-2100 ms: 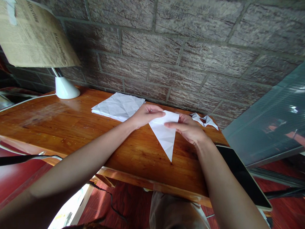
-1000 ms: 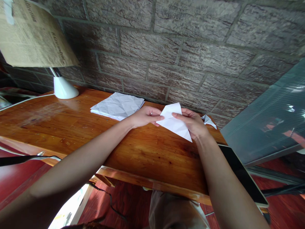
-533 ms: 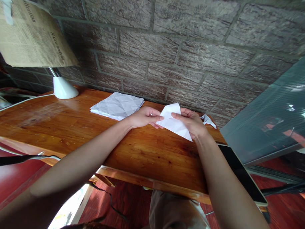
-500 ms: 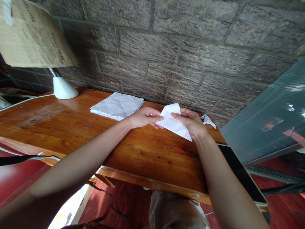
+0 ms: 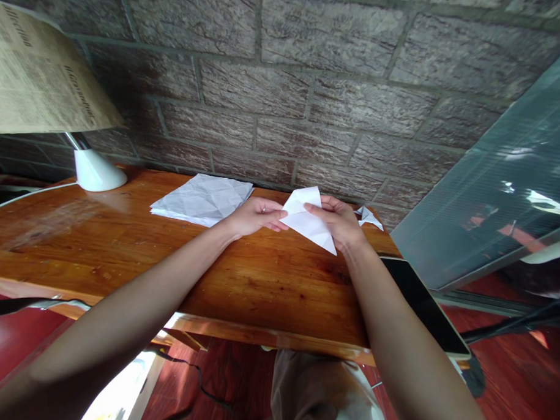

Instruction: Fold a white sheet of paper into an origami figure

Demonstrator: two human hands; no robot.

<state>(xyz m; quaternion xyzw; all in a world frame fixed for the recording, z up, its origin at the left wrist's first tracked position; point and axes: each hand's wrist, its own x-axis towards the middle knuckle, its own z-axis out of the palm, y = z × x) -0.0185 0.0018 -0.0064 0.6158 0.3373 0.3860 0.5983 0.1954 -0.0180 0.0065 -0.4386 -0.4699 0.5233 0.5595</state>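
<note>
While both layers need holding, I have the folded white paper sheet (image 5: 311, 222) pinched between two grips, over the rear part of the surface (image 5: 268, 289); whether it touches the wood I cannot tell. My left grip (image 5: 256, 216) is closed on its left corner, thumb on top. My right grip (image 5: 342, 224) is closed on its right side, thumb laid across the face near a crease.

Step, as I judge it: folding, a flap being aligned or creased. The next move calls for a firm left pinch and right-thumb pressure along the fold; a loose hold could let the layers skew.

Materials: sheet thin, matte, angular, lightly creased, tapering to a point at lower right. Just beyond my right grip, a small folded paper piece (image 5: 370, 218), sharp-tipped, partly hidden. Just beside my left grip, a paper stack (image 5: 202, 198), roughly square, top sheet netted with creases. Surface: varnished orange-brown wood, knotted, scuffed at left. Far left, a table lamp (image 5: 97, 173), glossy white tapered base, newsprint-patterned shade (image 5: 41, 82). Right, a black-screened tablet (image 5: 419, 300), partly behind my forearm. Behind all, a wall (image 5: 284, 81) of rough grey-brown blocks.
</note>
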